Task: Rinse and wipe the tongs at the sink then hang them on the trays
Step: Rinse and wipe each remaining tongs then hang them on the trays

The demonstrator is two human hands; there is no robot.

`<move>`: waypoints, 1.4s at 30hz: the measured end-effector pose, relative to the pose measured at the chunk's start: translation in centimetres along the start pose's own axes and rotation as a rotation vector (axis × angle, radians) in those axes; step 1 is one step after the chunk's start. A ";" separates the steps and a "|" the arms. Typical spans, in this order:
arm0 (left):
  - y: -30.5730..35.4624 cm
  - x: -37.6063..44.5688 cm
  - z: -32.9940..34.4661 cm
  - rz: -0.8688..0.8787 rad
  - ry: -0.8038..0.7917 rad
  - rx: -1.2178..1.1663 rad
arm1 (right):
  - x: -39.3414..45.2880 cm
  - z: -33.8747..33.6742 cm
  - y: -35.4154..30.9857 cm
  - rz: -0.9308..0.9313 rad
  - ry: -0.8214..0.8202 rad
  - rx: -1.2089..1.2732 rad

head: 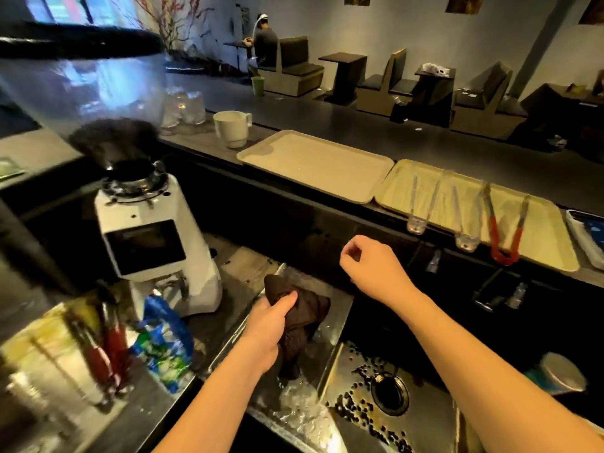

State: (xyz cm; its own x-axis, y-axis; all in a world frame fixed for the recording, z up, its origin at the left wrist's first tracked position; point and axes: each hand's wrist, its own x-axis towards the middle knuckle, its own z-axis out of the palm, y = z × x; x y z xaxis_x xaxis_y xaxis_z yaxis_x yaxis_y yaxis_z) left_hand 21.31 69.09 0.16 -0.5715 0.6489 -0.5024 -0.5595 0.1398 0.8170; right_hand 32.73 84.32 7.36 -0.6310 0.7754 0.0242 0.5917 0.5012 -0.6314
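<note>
Three pairs of tongs hang over the near edge of the right-hand tray (552, 237) in the right middle of the frame: two clear pairs (421, 204) (465, 220) side by side, and a red-handled pair (505, 230) just to their right. A second tray (313, 161) lies beside it to the left on the counter (425, 142), and a white mug (232, 128) stands beyond that tray's left corner.

Lower down at centre we hold a dark brown cloth (307, 315) in our left hand (271, 331), its fingers clamped round the bunched fabric over the wet steel ledge beside the sink (425, 416). Our right hand (372, 266) hovers above the sink with nothing in it, fingers loosely curled, well apart from the tongs. Coffee beans (356, 400) lie scattered around the drain (389, 392).

At left stands a white coffee grinder (153, 237), with a blue and green bag (163, 341) at its foot. Further tongs with red handles (104, 348) show blurred in the lower left. A seated person (264, 37) is at the far tables.
</note>
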 end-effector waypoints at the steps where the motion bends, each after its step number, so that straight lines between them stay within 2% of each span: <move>1: 0.3 -0.3 -2.1 -0.009 0.041 -0.022 | -0.3 1.9 -1.2 -0.015 -0.032 0.015; 11: 1.2 -4.0 -24.6 0.075 0.296 -0.190 | -3.8 21.7 -16.9 -0.253 -0.308 0.059; 15: 1.0 -5.1 -32.8 0.061 0.415 -0.234 | -5.0 29.3 -21.4 -0.226 -0.422 0.099; 18: 0.9 -5.5 -36.3 0.030 0.487 -0.241 | -5.2 33.3 -22.7 -0.209 -0.464 0.062; 24: 0.6 -3.9 -39.8 0.009 0.556 -0.243 | -3.4 38.6 -22.9 -0.185 -0.553 -0.096; 28: 0.8 -1.8 -40.3 -0.038 0.655 -0.263 | -1.4 42.0 -22.9 -0.208 -0.607 -0.235; 32: 0.4 0.2 -41.1 -0.095 0.754 -0.282 | 0.0 45.7 -22.8 -0.374 -0.541 -0.286; 36: 0.0 1.2 -42.1 -0.160 0.898 -0.254 | 0.4 48.5 -23.0 -0.549 -0.556 -0.430; 39: 0.2 1.3 -42.6 -0.144 0.947 -0.285 | 1.0 49.8 -23.3 -0.589 -0.663 -0.575; 42: -0.1 0.9 -42.9 -0.145 0.949 -0.323 | 0.9 50.0 -23.2 -0.586 -0.671 -0.572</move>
State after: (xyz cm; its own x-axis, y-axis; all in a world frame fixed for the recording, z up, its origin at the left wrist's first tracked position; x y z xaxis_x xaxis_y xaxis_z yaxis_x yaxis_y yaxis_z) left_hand -4.92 37.53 -12.49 -0.6478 -0.2409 -0.7227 -0.7164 -0.1299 0.6855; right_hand -6.63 54.15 -16.76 -0.9391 0.0706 -0.3363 0.1433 0.9700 -0.1965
